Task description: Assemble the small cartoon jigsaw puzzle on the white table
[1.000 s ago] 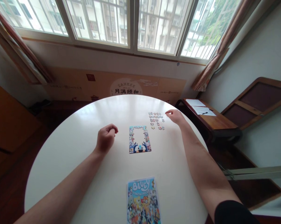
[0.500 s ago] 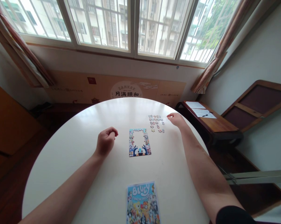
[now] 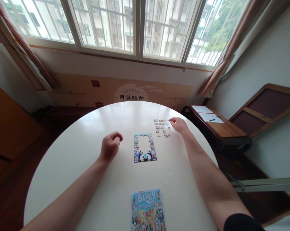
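On the white table, a jigsaw puzzle point(image 3: 145, 156) has its colourful border joined around a bare white middle. Loose puzzle pieces point(image 3: 161, 124) lie in rough rows just beyond it to the right. My right hand point(image 3: 179, 125) is at the right edge of these rows, index finger stretched towards the upper pieces and the other fingers curled; no piece shows in it. Left of the puzzle, my left hand point(image 3: 111, 144) rests as a closed fist, apart from the puzzle, with nothing visible in it. Nearest me lies a "Bluey" picture sheet point(image 3: 148, 210) with cartoon dogs.
The round white table point(image 3: 74, 154) stands before a barred window point(image 3: 106, 25). A printed orange panel point(image 3: 103, 91) is below the window. At the right, a wooden side table point(image 3: 228, 128) bears white papers point(image 3: 211, 117) and a pen.
My right hand has moved slightly left, closer to the loose pieces, and its index finger is now more stretched out. My left fist stays in place.
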`<state>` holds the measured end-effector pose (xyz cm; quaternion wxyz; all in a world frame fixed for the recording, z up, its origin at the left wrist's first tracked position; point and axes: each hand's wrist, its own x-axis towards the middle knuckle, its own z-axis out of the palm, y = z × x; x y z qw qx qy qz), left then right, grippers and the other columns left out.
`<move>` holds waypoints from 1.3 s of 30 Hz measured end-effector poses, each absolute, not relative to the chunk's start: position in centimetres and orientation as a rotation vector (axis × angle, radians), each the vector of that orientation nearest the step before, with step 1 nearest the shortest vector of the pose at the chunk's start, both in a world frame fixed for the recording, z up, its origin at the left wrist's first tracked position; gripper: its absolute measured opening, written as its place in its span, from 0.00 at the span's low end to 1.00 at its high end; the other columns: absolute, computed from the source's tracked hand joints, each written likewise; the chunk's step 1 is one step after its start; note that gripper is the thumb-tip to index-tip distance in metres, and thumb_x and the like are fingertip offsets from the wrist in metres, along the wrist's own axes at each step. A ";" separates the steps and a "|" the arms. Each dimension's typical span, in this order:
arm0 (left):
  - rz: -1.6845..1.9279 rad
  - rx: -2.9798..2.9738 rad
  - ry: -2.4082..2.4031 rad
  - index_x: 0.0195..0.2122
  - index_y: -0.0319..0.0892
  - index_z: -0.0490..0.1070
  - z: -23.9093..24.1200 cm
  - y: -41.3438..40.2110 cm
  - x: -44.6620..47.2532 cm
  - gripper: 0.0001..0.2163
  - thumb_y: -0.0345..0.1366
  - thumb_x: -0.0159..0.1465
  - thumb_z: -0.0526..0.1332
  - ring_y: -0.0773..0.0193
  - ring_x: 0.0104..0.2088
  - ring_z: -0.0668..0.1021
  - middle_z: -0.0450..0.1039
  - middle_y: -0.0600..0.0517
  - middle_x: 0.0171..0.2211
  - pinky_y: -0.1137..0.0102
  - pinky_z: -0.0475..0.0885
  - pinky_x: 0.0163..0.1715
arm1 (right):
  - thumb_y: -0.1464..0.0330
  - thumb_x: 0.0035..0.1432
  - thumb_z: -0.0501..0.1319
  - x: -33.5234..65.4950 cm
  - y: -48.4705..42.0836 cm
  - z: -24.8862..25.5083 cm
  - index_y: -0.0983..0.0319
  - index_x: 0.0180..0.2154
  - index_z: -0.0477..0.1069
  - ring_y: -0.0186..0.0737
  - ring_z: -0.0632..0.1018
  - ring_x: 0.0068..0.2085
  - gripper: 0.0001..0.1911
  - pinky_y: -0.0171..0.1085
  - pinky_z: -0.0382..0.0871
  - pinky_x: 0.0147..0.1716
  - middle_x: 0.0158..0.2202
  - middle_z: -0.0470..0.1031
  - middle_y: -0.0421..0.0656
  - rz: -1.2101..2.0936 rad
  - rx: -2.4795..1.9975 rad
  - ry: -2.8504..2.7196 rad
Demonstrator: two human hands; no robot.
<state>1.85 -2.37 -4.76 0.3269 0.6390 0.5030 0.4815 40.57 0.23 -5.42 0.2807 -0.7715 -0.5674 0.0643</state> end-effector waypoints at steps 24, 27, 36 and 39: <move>1.272 1.673 1.302 0.20 0.43 0.69 -4.6 -2.5 1.9 0.07 0.33 0.49 0.53 0.66 0.18 0.65 0.62 0.56 0.15 0.73 0.59 0.19 | 0.73 0.61 0.56 39.3 0.4 -6.7 0.59 0.44 0.82 0.44 0.79 0.47 0.17 0.38 0.69 0.50 0.47 0.81 0.46 0.030 -2.028 -1.603; 1.272 1.676 1.303 0.20 0.43 0.69 -4.7 -2.5 1.8 0.07 0.33 0.49 0.53 0.66 0.18 0.65 0.63 0.56 0.15 0.73 0.59 0.19 | 0.73 0.60 0.55 39.6 0.1 -6.9 0.59 0.45 0.82 0.45 0.79 0.48 0.18 0.39 0.69 0.51 0.48 0.81 0.46 0.013 -2.047 -1.542; 1.271 1.679 1.306 0.20 0.43 0.69 -4.9 -2.4 1.7 0.07 0.33 0.50 0.53 0.66 0.18 0.65 0.62 0.56 0.15 0.73 0.59 0.19 | 0.74 0.60 0.53 40.6 0.1 -7.8 0.59 0.47 0.81 0.46 0.78 0.50 0.20 0.40 0.69 0.53 0.50 0.80 0.47 -0.027 -2.041 -1.407; 1.266 1.677 1.308 0.20 0.43 0.69 -4.8 -2.5 1.8 0.07 0.33 0.49 0.53 0.66 0.18 0.65 0.62 0.56 0.15 0.73 0.59 0.19 | 0.74 0.60 0.53 40.7 0.2 -8.1 0.60 0.47 0.81 0.46 0.77 0.50 0.21 0.41 0.68 0.54 0.49 0.80 0.47 -0.040 -2.017 -1.391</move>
